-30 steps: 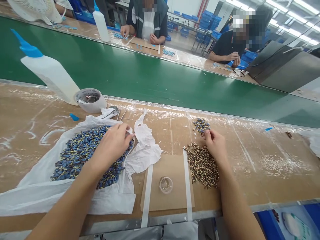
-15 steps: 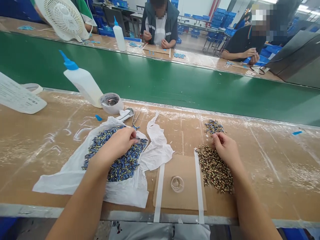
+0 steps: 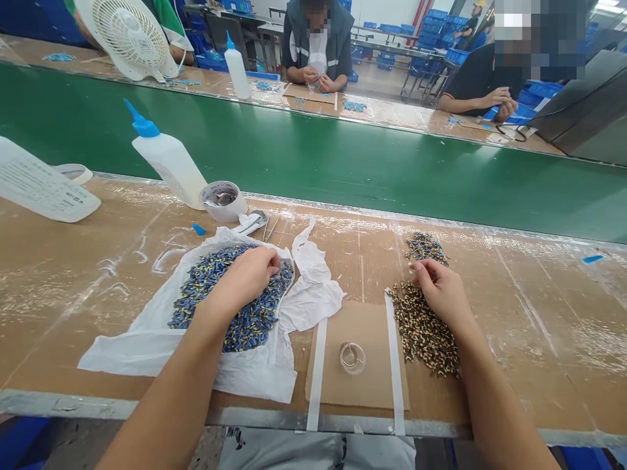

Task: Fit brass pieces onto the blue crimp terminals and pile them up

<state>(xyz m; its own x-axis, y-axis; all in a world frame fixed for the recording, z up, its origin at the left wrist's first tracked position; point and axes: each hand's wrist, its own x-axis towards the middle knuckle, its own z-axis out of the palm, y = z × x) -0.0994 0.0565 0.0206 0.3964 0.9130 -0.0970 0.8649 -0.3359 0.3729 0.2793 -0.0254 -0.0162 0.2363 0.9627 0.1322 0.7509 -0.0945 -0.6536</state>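
Note:
My left hand (image 3: 249, 277) rests with curled fingers on a heap of small blue parts (image 3: 215, 297) lying on a torn white plastic bag (image 3: 147, 339); whether it grips one is hidden. My right hand (image 3: 441, 287) pinches with bent fingers at the far edge of a pile of small brown-and-cream parts (image 3: 424, 336). Just beyond its fingertips lies a smaller cluster of blue parts (image 3: 425, 247). Between the hands, a cardboard sheet (image 3: 353, 378) is taped to the bench, with a small clear ring-shaped dish (image 3: 352, 358) on it.
A white squeeze bottle with blue nozzle (image 3: 169, 163), a tape roll holding scraps (image 3: 223, 199), tweezers (image 3: 252, 223) and a printed sheet (image 3: 42, 186) stand at the back left. Behind runs a green conveyor belt (image 3: 343, 163). Across it sit other workers and a white fan (image 3: 130, 36).
The camera view has tilted down and shifted left, bringing the fan and printed sheet into view. Both hands stay on their piles, the right one edging slightly toward the small blue cluster.

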